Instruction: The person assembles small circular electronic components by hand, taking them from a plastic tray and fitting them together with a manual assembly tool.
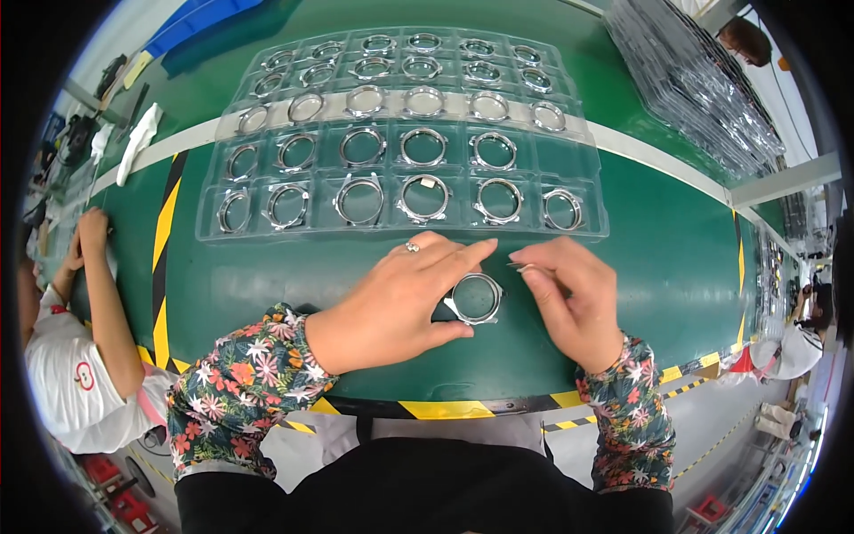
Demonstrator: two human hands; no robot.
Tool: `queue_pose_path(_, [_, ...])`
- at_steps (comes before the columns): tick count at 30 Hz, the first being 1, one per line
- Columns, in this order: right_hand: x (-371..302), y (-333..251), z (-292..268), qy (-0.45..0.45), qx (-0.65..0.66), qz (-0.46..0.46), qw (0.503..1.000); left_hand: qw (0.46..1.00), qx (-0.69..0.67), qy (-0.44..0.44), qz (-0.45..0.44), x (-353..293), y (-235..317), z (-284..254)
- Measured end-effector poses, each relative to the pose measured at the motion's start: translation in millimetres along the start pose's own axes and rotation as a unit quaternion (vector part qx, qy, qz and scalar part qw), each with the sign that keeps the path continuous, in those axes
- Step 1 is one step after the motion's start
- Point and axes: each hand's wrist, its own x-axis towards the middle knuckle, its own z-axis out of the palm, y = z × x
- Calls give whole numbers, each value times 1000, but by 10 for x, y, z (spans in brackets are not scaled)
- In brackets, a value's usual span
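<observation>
A round silver watch case [476, 298] with an open middle lies on the green table close in front of me. My left hand [400, 298] holds it from the left, thumb at its lower edge and fingers over its upper side; a ring is on one finger. Just right of the case, my right hand [569, 294] is closed in a pinch. A thin, small thing shows at its fingertips, too small to name. Beyond both hands lies a clear plastic tray [405, 233] with rows of similar watch cases. One case [424, 198] in its nearest row has a small beige piece inside.
Stacked clear trays [689, 80] stand at the far right. A blue bin [191, 25] and a white cloth [140, 142] lie at the far left. Striped tape [445, 409] marks the table's near edge. A person [98, 383] sits to the left, hands near the table.
</observation>
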Motion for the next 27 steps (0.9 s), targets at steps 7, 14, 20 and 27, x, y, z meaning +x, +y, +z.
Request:
queue_pose_path(7, [-39, -120, 182, -5, -42, -10, 999, 992, 110, 32, -43, 11, 83, 12])
queue_pose_path(14, [-38, -101, 272, -11, -71, -22, 997, 1000, 13, -3, 0, 14, -61, -31])
queue_pose_path(20, [1, -129, 321, -1, -79, -33, 996, 1000, 8, -23, -11, 33, -86, -25])
queue_pose_path(27, [5, -132, 350, -8, -97, -26, 995, 999, -37, -27, -18, 33, -74, -52])
